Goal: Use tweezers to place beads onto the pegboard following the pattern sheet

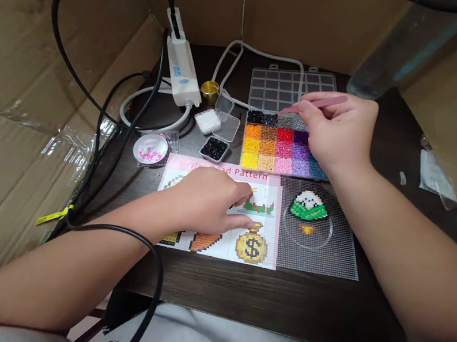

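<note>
My right hand (341, 128) grips pink tweezers (327, 102), their tips over the back rows of the bead box (243, 144), whose compartments hold beads sorted by colour. My left hand (210, 200) rests on the bead pattern sheet (222, 249), thumb and forefinger apart, nothing visible between them. Its thumb tip is just above the money bag picture (251, 248). Right of the sheet lies a clear pegboard (340, 260). On it are a white and green bead figure with a black outline (309, 206) and a small patch of yellow-orange beads (307, 229) inside a clear ring.
A white dish of pink beads (151, 149) stands at left, near small boxes of white beads (207, 121) and black beads (215, 148). Behind are a gold-coloured cup (209, 91) and a power strip (183, 67). A black cable (156, 275) crosses my left forearm. Cardboard walls (315, 22) surround the table.
</note>
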Motion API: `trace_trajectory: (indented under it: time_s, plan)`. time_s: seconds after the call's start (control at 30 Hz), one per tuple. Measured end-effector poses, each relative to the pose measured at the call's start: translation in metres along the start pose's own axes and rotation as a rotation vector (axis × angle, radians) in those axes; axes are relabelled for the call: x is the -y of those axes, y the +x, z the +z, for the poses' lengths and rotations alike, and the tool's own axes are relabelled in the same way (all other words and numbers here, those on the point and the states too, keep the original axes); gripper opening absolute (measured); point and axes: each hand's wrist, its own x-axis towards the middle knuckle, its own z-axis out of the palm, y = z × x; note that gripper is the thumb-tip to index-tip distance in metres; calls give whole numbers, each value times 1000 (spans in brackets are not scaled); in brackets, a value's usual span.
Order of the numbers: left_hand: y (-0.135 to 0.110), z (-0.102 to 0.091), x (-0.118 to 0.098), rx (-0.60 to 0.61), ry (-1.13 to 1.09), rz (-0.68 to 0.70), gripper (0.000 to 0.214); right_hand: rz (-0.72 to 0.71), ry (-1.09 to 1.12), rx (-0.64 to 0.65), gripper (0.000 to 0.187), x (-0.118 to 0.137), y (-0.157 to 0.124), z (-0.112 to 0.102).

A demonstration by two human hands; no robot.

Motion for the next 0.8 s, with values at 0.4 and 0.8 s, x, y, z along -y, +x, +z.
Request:
trace_trajectory:
  time_s: [0.4, 0.8]
  plan:
    - [-9, 4, 2, 14, -86, -31, 48, 79, 95, -59, 17, 1, 0, 7]
    - [-8, 3, 2, 21, -78, -47, 46, 89, 212, -65, 14, 0, 6, 4]
